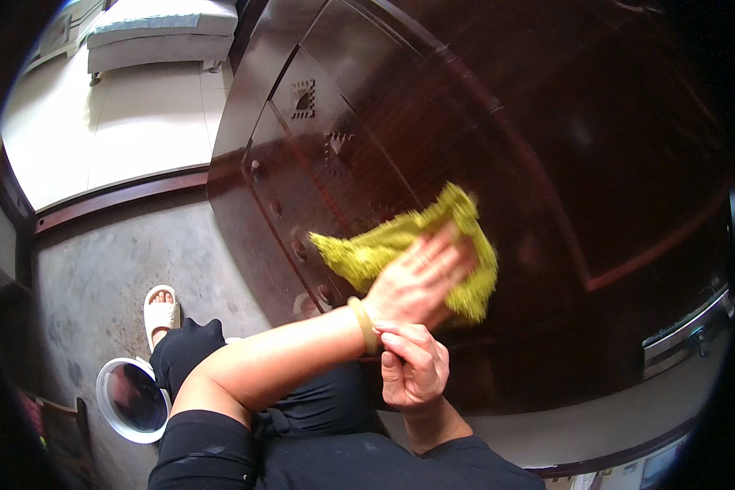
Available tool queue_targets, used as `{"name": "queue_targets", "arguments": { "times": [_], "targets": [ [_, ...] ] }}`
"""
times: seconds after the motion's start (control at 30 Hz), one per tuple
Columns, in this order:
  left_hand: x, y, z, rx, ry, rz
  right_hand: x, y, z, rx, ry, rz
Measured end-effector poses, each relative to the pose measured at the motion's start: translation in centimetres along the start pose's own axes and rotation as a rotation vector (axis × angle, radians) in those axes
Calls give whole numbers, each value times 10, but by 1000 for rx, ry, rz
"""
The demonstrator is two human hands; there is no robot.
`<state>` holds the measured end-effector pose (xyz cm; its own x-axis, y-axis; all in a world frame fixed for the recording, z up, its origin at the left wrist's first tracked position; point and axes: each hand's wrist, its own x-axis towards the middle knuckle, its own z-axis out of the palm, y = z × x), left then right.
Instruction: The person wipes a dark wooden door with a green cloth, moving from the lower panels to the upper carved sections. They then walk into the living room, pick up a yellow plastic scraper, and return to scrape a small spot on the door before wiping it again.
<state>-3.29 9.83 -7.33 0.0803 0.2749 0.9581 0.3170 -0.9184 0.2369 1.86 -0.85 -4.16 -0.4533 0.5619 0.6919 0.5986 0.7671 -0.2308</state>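
A dark reddish-brown wooden door or large panel (527, 202) with a glossy surface stands before me. My left hand (422, 269), slightly blurred, lies flat with its fingers spread on a fluffy yellow-green cloth (367, 251), pressing it against the wood. A pale yellowish bangle (363, 324) circles my left wrist. Just below that wrist is my right hand (413, 367), its fingers curled and its fingertips close to the bangle; whether they touch it is unclear. No object shows in the right hand. Round knobs (299, 248) and toothed square carvings (303, 99) mark the wood's left part.
On the grey floor (128, 257) at the lower left, a white bucket (103, 398) holding dark liquid stands beside my leg and sandal. A raised sill (122, 197) borders a pale tiled floor with a grey upholstered seat (159, 52). Metal hardware (686, 337) is at the far right.
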Motion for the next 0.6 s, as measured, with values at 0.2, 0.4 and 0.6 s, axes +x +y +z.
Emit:
{"name": "queue_targets", "arguments": {
  "times": [0.2, 0.4, 0.6],
  "targets": [
    [1, -16, -12, -22, -98, 30, -2, 5, 2, 30, -1, -1],
    [35, -90, -36, 17, 74, -263, 5, 9, 13, 88, 12, -30],
    [47, -96, -36, 15, 90, -342, 7, 3, 13, 99, 8, -32]
  ]
}}
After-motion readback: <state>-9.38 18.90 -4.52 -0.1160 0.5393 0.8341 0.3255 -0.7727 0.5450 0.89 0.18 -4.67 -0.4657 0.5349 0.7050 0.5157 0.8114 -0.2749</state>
